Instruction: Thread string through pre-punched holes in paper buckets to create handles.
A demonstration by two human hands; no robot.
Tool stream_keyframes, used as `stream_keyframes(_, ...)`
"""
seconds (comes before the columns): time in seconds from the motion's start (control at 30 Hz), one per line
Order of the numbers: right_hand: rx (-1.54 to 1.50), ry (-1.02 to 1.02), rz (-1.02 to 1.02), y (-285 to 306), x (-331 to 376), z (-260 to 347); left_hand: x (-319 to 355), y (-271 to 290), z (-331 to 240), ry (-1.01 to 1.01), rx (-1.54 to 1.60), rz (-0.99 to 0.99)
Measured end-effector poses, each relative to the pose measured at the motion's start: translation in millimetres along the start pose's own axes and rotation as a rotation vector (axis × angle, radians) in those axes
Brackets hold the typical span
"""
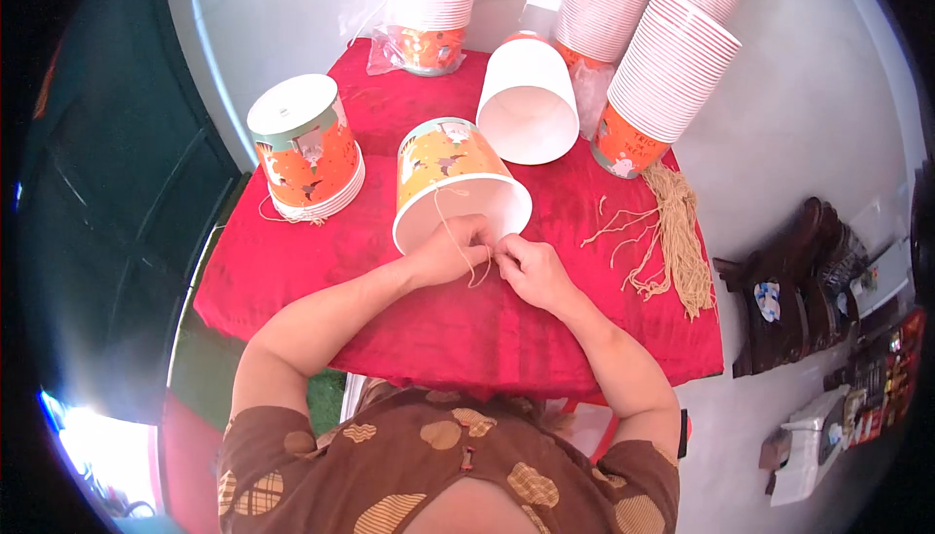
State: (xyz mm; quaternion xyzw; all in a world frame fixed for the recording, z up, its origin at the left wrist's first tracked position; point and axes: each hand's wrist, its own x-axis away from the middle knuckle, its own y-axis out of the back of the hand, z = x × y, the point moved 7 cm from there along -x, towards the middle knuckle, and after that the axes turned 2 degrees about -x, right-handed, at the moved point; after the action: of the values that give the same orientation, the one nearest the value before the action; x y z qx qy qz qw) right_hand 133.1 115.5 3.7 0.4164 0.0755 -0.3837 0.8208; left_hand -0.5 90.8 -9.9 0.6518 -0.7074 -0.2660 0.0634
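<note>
A paper bucket (450,156) with a yellow-orange printed wall and white rim lies on its side, its mouth toward me. A thin tan string (449,214) runs from its wall over the rim and loops down to my fingers. My left hand (454,249) is closed in a pinch at the mouth's lower edge, with the string at its fingertips. Against it, the thumb and fingers of my right hand (534,269) also pinch together on the string. The exact spot between the fingertips is hidden.
Upside-down printed buckets (307,159) stand nested at left. A white-mouthed bucket (527,110) lies behind. Tall bucket stacks (672,66) line the back, some in clear plastic (390,50). A bundle of tan strings (679,242) hangs over the right of the red cloth-covered table (575,329).
</note>
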Motion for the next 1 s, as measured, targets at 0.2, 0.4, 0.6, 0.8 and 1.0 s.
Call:
stream_keyframes(0.2, -0.005, -0.028, 0.016, -0.4, 0.0, 0.2, 0.9, -0.4, 3.4, 0.068, 0.008, 0.031)
stream_keyframes(0.4, -0.005, -0.025, 0.021, -0.4, 0.9, 1.8, 1.9, 1.2, -3.1, 0.054, -0.042, 0.028)
stream_keyframes(0.6, 0.008, -0.029, 0.025, -1.3, 1.3, 2.4, 3.8, 0.9, -3.2, 0.054, -0.003, 0.027)
stream_keyframes(0.8, 0.006, 0.001, 0.012, -1.6, 0.3, 2.3, 1.8, 2.1, -3.7, 0.062, -0.043, 0.033)
stream_keyframes(1.0, -0.009, -0.008, -0.028, -0.7, 0.7, -1.6, -0.6, 2.7, -3.3, 0.146, 0.031, 0.065)
